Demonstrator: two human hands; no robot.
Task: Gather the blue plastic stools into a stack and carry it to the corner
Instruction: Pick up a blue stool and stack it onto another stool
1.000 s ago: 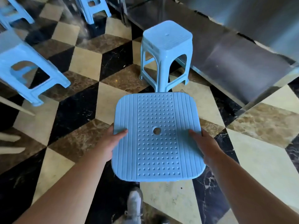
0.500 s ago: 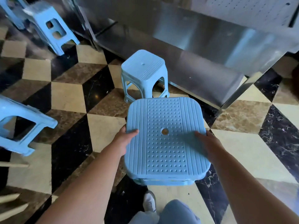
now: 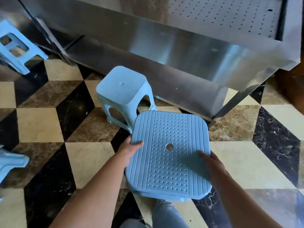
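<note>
Held stool [image 3: 169,155]: blue plastic, seat facing up toward the camera, carried off the floor [image 3: 88,155] in front of the person. The seat shows a dotted centre band, ribbed side bands and a round hole in the middle. A second rim edge shows under its near side, so it may be more than one stool nested; this cannot be confirmed.

Left hand [image 3: 131,149]: grips the left edge of the held stool, thumb lying on top of the seat, fingers hidden beneath the rim.

Right hand [image 3: 212,165]: grips the right edge of the same seat, thumb on top, fingers hidden beneath. This area is blurred.

Standing stool [image 3: 122,89]: blue plastic, upright on the floor, just beyond the far left corner of the held stool and partly covered by it. It stands close against the base of a stainless steel counter [image 3: 181,51], which runs across the top of the view.

Other stools: one blue stool [image 3: 14,48] leaning near the counter's left end at the upper left edge of the view; part of another blue stool [image 3: 11,163] at the left edge, well apart from the hands.

Floor: marble tiles in a black, brown and cream cube pattern. A trouser leg [image 3: 167,214] of the person shows below the held stool.
</note>
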